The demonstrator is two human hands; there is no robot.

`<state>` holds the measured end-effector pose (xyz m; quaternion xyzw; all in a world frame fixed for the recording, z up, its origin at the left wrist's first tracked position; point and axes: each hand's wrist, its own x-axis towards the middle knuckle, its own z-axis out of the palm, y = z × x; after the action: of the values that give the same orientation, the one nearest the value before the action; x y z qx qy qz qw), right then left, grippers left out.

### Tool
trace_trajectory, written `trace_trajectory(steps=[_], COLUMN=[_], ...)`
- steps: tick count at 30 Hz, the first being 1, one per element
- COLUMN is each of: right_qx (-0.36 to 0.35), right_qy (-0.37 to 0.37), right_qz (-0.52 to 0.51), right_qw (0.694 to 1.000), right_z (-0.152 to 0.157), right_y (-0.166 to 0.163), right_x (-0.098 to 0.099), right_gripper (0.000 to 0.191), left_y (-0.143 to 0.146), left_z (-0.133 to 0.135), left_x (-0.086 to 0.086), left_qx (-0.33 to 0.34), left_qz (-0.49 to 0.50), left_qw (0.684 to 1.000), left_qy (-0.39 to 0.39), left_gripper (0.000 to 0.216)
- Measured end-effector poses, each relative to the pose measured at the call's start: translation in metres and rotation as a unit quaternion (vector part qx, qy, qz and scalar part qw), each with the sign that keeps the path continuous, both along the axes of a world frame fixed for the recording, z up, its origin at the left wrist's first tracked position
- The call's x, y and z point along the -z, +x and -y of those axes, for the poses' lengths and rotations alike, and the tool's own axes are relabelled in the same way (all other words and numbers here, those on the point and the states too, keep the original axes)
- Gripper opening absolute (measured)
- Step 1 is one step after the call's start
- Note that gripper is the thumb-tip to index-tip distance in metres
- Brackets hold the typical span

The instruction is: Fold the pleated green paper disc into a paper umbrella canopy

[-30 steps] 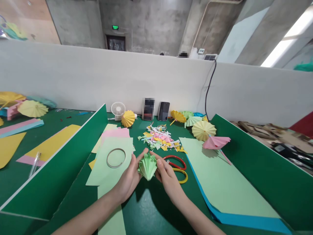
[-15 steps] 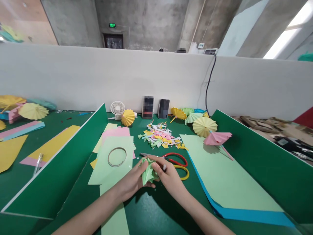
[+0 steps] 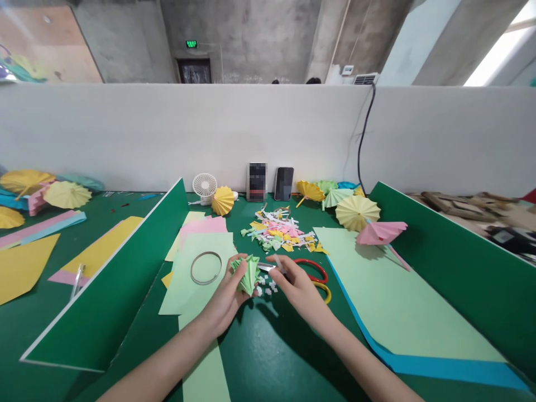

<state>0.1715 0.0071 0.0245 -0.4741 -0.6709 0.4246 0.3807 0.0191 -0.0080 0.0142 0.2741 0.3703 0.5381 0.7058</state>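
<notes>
My left hand [image 3: 228,290] is closed around a pleated light green paper [image 3: 250,273], its folds fanning out on the side toward my right hand. My right hand [image 3: 299,285] is a little apart from the paper, thumb and index finger bent around a small whitish strip [image 3: 278,262] too small to make out well. Scissors with a red and a yellow handle [image 3: 324,282] lie behind and under my right hand, partly covered by it. Small white bits [image 3: 268,288] lie on the table between my hands.
Paper scraps [image 3: 280,229] are heaped ahead. A tape ring [image 3: 206,268] rests on green sheets [image 3: 176,298] at left. A large green sheet [image 3: 402,301] and paper umbrellas [image 3: 358,213] are at right. Green dividers [image 3: 138,268] flank both sides; a fan [image 3: 205,185] and phone [image 3: 284,184] stand behind.
My right hand has come off the green pleated paper and moved slightly right. The left hand still holds the paper, now turned. White bits and the scissor blade show between the hands.
</notes>
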Motion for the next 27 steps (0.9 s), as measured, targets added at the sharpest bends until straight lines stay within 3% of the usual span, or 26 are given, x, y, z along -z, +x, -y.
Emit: trace_trajectory(steps=[4, 8, 10, 13, 15, 18, 22, 27], right_qx=[-0.048, -0.008, 0.003, -0.054, -0.092, -0.077, -0.026, -0.033], right_qy=[-0.034, -0.014, 0.005, 0.031, 0.051, 0.086, 0.133, 0.149], right_qz=[-0.021, 0.016, 0.072, 0.197, 0.272, 0.338, 0.276, 0.122], right_qw=[0.998, 1.000, 0.997, 0.978, 0.957, 0.934, 0.952, 0.981], right_z=[0.008, 0.005, 0.000, -0.006, -0.007, -0.006, -0.004, 0.006], right_y=[-0.008, -0.005, 0.001, 0.010, 0.014, 0.014, 0.010, 0.001], right_x=[0.001, 0.000, 0.000, 0.000, 0.002, 0.003, 0.000, -0.005], right_gripper=[0.038, 0.031, 0.025, 0.020, 0.018, 0.016, 0.019, 0.031], left_y=[0.001, 0.000, -0.002, -0.006, -0.008, -0.011, -0.011, -0.005], left_z=[0.003, -0.001, -0.004, -0.009, -0.012, -0.014, -0.013, -0.006], left_x=[0.001, 0.003, 0.003, 0.001, -0.001, -0.002, 0.000, -0.001], left_qx=[-0.038, -0.076, -0.097, -0.112, -0.109, -0.079, -0.004, 0.057], left_qz=[-0.049, -0.042, -0.030, 0.006, 0.034, 0.073, 0.124, 0.159], left_qw=[0.997, 0.995, 0.995, 0.993, 0.992, 0.991, 0.988, 0.982], left_qy=[0.049, 0.043, 0.021, -0.026, -0.052, -0.074, -0.090, -0.081], left_gripper=[0.035, 0.038, 0.038, 0.035, 0.034, 0.035, 0.041, 0.045])
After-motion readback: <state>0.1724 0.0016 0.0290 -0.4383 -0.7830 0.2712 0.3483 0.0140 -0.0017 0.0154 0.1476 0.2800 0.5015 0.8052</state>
